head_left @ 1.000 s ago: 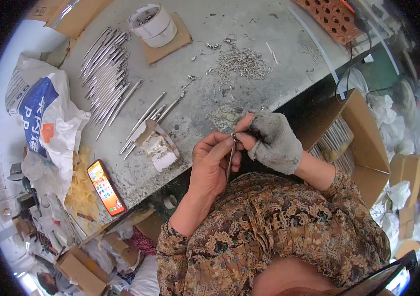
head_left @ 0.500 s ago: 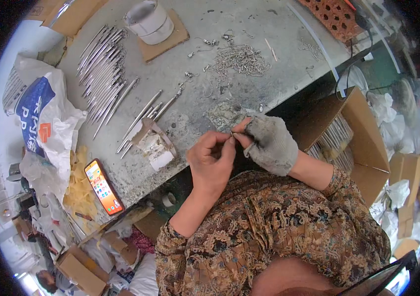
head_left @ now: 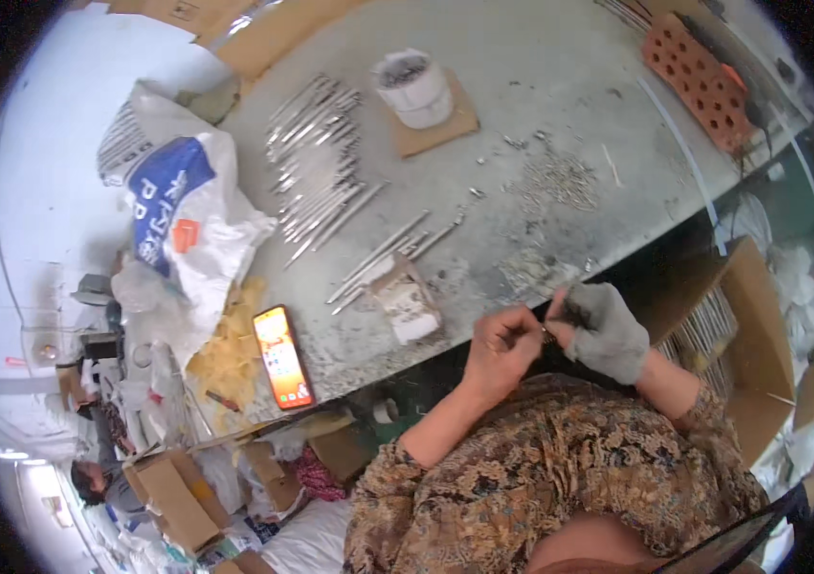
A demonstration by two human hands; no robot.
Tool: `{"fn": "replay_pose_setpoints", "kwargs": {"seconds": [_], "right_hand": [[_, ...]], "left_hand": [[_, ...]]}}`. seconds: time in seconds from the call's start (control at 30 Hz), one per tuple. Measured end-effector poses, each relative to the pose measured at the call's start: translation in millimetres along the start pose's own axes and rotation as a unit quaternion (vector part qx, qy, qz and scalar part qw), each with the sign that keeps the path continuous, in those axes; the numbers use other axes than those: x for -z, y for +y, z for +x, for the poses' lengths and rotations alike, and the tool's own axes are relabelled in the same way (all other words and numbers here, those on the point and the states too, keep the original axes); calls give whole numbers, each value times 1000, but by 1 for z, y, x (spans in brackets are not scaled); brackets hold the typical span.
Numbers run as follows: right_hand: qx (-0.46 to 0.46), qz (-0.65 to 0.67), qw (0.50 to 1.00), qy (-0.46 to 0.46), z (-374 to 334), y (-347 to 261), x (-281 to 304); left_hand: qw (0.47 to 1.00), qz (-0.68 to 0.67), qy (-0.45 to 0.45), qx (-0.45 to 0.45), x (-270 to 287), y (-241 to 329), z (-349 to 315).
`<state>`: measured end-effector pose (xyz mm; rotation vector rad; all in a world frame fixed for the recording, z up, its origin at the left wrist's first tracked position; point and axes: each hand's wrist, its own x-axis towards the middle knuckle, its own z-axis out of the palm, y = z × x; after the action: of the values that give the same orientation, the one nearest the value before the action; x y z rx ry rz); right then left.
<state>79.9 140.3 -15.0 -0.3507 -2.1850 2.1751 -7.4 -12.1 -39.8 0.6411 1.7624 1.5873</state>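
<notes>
My bare left hand (head_left: 504,356) and my right hand (head_left: 608,333), in a dirty light-grey glove with bare fingertips, meet just off the table's near edge. Both are closed in a pinch, fingertips almost touching. Between them is something tiny and dark that I cannot make out. A loose pile of thin metal chain (head_left: 555,182) lies on the table beyond my right hand. Left of my left hand stands a small torn white box (head_left: 409,308), with a few slim metal rods (head_left: 383,258) beside it. A larger row of shiny metal rods (head_left: 316,163) lies farther left.
A white tub of small metal bits (head_left: 413,91) stands on a cardboard piece. Leftward are a lit phone (head_left: 282,359), yellowish scraps (head_left: 225,349) and a white-and-blue sack (head_left: 177,206). A holed red brick (head_left: 699,81) lies far right; a carton (head_left: 756,335) of rods stands beside my right arm.
The whole view has swung, so the table and my hands sit farther right and lower in the picture. My hands stay pinched together at the table's near edge.
</notes>
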Motion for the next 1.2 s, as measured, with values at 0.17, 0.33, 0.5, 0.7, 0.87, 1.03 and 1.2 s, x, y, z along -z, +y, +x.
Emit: {"fn": "replay_pose_setpoints", "kwargs": {"seconds": [0.17,0.33,0.5,0.7,0.87,1.03,1.2], "right_hand": [[-48,66,996,-39,-8,-3,-5],[-41,185,981,-46,-7,-13,-2],[25,126,992,5,-3,-2,0],[0,68,996,55,-2,11,14],[5,49,994,101,17,2,35],[188,-448,857,173,66,1,67],[105,-579,796,142,121,0,72]], "left_hand": [[992,-1,-120,37,19,10,-11],[897,410,35,-162,75,71,-14],[893,413,136,-118,168,65,56],[890,438,100,-72,175,46,101],[842,539,-15,12,158,50,125],[843,529,19,-96,161,45,118],[820,508,195,-176,156,83,90]]}}
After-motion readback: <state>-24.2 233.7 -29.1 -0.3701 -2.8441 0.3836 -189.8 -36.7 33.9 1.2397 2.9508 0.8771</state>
